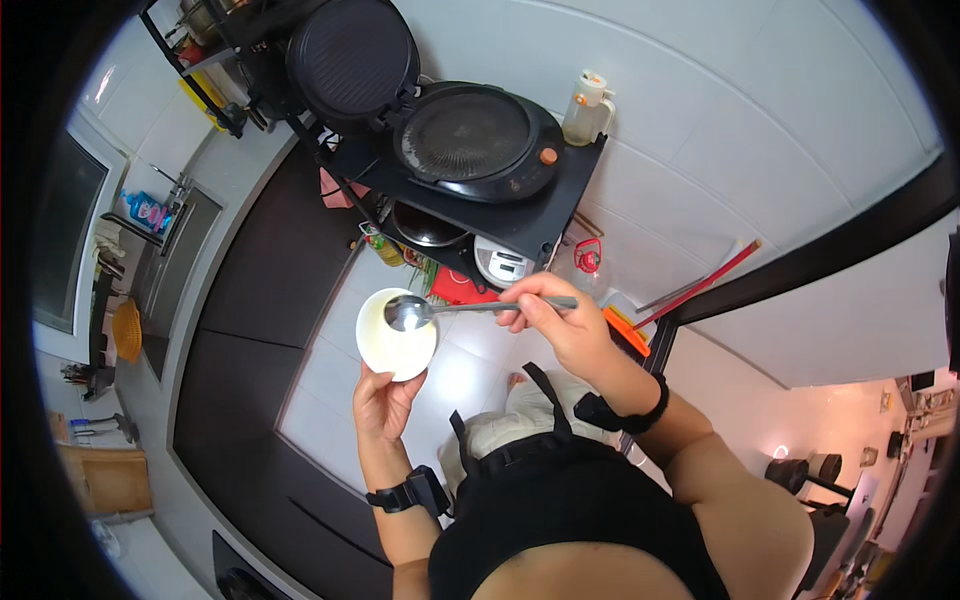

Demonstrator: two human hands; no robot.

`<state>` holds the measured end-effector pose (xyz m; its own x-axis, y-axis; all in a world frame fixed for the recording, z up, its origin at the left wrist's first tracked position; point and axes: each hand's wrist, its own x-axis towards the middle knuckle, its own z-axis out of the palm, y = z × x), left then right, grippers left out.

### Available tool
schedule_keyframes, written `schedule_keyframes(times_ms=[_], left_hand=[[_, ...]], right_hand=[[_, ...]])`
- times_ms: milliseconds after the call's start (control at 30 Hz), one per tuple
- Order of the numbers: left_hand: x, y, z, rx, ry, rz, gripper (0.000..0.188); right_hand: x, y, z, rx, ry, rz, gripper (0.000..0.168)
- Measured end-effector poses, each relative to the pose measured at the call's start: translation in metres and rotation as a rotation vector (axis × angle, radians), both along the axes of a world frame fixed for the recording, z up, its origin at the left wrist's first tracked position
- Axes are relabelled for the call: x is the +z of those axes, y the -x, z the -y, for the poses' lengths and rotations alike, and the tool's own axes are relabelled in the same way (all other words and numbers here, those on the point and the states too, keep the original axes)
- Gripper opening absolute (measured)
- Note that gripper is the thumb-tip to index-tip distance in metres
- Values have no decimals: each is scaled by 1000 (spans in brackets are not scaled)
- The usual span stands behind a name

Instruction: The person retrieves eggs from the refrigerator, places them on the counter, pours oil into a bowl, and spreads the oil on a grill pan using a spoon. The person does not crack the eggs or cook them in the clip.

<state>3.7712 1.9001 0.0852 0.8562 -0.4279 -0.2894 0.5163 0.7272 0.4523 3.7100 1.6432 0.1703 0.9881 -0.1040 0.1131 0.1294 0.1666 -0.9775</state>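
My left hand [388,403] grips a small white bowl [396,361] from below, thumb against its near rim. Pale, whitish contents appear inside, though glare hides what they are. Between the fingers and thumb of my right hand [559,315] is the handle of a metal spoon [409,312]. The spoon's shiny head hangs over the far part of the bowl; whether it touches the contents I cannot tell. Both hands are in front of my body, above the tiled floor [345,382].
A black rack holds an electric griddle [469,135] with its lid raised, beside an oil jug [587,109]. Below are a white appliance [501,262] and a large plastic bottle [589,266]. A red-handled broom [697,285] leans near the doorway. Left runs a counter with a sink [176,240].
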Motion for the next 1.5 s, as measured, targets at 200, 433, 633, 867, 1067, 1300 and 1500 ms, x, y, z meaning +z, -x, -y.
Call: schedule_keyframes(times_ms=[200, 433, 633, 867, 1067, 1300, 1500], left_hand=[[14, -36, 76, -192, -144, 23, 66], [38, -82, 136, -292, -439, 227, 69], [47, -128, 153, -411, -533, 298, 74], [51, -175, 157, -435, -617, 315, 76], [53, -195, 162, -401, -647, 244, 75], [48, -193, 186, -222, -688, 187, 71], [32, -169, 213, -34, -664, 85, 69]], right_hand=[[-5, 14, 57, -206, 263, 1, 18], [-12, -3, 89, -411, 446, 32, 14], [0, -41, 109, -420, 594, 35, 13], [-10, -90, 115, -380, 523, -63, 15], [-25, -123, 126, -283, 360, -120, 19], [-34, -164, 172, -75, 313, -172, 23], [-48, -190, 214, 1, 89, -276, 25]])
